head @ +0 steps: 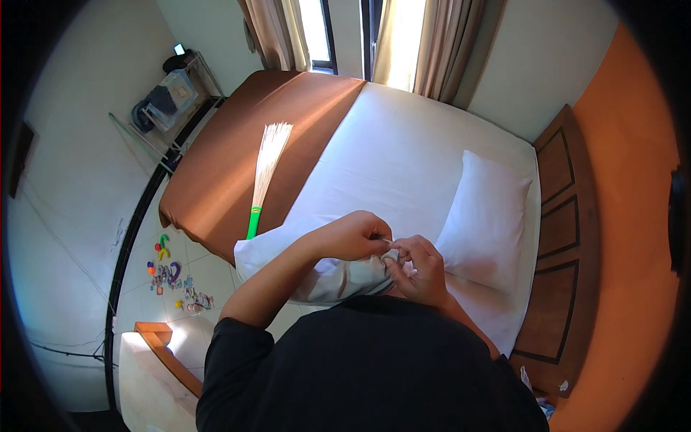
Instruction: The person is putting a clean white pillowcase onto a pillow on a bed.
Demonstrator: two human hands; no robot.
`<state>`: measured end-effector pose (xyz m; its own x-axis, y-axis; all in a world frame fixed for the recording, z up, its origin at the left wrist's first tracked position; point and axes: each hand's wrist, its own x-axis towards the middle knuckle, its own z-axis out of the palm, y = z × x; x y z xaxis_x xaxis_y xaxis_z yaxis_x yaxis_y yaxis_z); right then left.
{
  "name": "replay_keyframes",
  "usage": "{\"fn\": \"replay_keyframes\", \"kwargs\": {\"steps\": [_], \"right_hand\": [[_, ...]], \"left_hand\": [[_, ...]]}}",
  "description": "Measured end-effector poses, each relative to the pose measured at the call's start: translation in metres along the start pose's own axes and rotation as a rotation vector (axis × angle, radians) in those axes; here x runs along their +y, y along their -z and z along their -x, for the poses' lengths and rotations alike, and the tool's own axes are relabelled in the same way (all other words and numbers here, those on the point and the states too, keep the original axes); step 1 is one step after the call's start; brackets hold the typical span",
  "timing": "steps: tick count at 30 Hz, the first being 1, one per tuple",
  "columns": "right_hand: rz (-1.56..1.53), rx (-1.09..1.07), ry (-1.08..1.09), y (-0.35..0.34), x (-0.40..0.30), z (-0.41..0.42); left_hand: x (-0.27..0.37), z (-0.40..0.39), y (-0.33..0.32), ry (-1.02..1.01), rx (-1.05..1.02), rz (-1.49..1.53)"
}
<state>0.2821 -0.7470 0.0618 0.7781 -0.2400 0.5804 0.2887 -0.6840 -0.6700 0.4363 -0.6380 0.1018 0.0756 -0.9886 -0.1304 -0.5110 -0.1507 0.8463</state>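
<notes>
My left hand (353,236) and my right hand (421,267) meet at the near edge of the bed, both pinching the gathered edge of a white pillowcase (345,278). The fabric is bunched between my fingers, and its bulky body extends left below my left forearm; how much pillow is inside cannot be told. To the right, a white pillow (488,221) lies on the white fitted sheet (394,156). A stick broom (264,173) with a green handle rests on the brown blanket (216,167) at the foot of the bed.
A wooden headboard (561,248) closes the bed's right end. Small toys (173,275) lie scattered over the tiled floor at left. A white rack (162,110) stands in the far left corner. Curtains (451,48) hang at the windows. A wood-framed piece (173,362) is at lower left.
</notes>
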Motion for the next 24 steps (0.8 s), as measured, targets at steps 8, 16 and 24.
{"fn": "replay_keyframes", "kwargs": {"steps": [8, 16, 24], "right_hand": [[0.015, 0.032, 0.041, -0.001, 0.009, 0.005], [-0.046, 0.097, 0.004, -0.007, 0.012, 0.01], [-0.126, 0.048, -0.193, 0.003, 0.003, 0.001]], "left_hand": [[-0.005, 0.001, -0.011, 0.132, 0.0, 0.371], [-0.024, 0.002, -0.027, 0.156, -0.002, 1.053], [-0.016, 0.005, -0.028, 0.183, 0.082, 0.964]]}}
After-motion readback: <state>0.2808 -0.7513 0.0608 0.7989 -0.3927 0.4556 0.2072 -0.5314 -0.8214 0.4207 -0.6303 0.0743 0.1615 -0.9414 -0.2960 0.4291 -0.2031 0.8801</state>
